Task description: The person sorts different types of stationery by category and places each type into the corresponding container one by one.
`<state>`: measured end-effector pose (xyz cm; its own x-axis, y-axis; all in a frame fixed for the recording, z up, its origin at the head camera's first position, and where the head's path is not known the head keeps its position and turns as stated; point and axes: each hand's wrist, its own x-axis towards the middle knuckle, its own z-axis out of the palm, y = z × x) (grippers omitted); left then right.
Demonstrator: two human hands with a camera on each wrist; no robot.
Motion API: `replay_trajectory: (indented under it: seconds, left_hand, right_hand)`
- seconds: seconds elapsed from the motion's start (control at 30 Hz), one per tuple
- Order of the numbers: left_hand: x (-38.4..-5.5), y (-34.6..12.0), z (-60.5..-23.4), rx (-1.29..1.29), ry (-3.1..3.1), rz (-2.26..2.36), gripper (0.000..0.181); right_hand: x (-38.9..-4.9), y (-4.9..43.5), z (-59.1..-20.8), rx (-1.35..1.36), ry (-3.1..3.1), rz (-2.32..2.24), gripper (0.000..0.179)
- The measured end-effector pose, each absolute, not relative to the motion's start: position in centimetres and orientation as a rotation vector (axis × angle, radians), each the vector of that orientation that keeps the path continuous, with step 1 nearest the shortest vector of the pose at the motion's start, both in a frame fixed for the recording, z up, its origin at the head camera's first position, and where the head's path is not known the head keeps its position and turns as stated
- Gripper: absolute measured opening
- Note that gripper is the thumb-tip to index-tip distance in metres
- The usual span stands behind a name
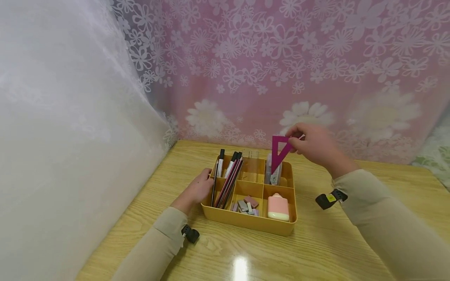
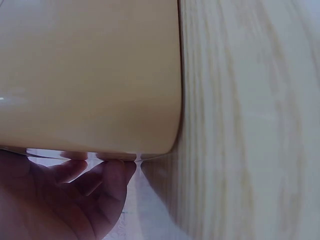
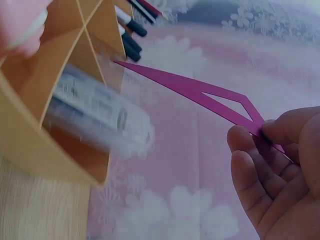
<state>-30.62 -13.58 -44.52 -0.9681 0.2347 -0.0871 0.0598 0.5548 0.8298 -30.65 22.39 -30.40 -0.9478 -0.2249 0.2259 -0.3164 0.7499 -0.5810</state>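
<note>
A yellow desk organizer [image 1: 247, 222] with several compartments stands on the wooden table. At its left side my left hand [image 1: 199, 188] grips the wall, its fingers [image 2: 112, 182] against the outside and the hand overlapping the rim in the head view. My right hand [image 1: 313, 144] pinches a magenta set square [image 1: 277, 157] by one end between thumb and fingers. The set square's pointed tip hangs over the back right compartment in the head view. That compartment holds clear plastic cases [image 3: 97, 110], one with a printed label.
Black-capped markers [image 1: 230, 168], pencils [image 1: 229, 185] and a transparent ruler [image 1: 250, 166] stand in other compartments. Several erasers [image 1: 242, 205] lie in the front middle one, and a pink bottle [image 1: 278, 207] in the front right. A flowered curtain [image 1: 246, 78] hangs behind the table.
</note>
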Motion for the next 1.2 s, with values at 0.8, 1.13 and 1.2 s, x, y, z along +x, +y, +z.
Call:
replay_trajectory:
  seconds: [0.8,1.13,1.2]
  left_hand:
    - [-30.6,-13.5,-44.3,0.248,2.607,1.381,0.05]
    - [-30.5,-13.4,-44.4,0.257,2.61,1.383,0.051]
    - [-30.5,-13.4,-44.4,0.26,2.616,1.376,0.052]
  right_hand:
    - [-33.9,15.8,-35.5,0.481,-3.03,0.761,0.019]
    - [-33.7,15.6,-36.4,0.534,-2.999,0.502,0.02]
    - [-33.5,15.5,-36.3,0.537,-3.001,0.437,0.021]
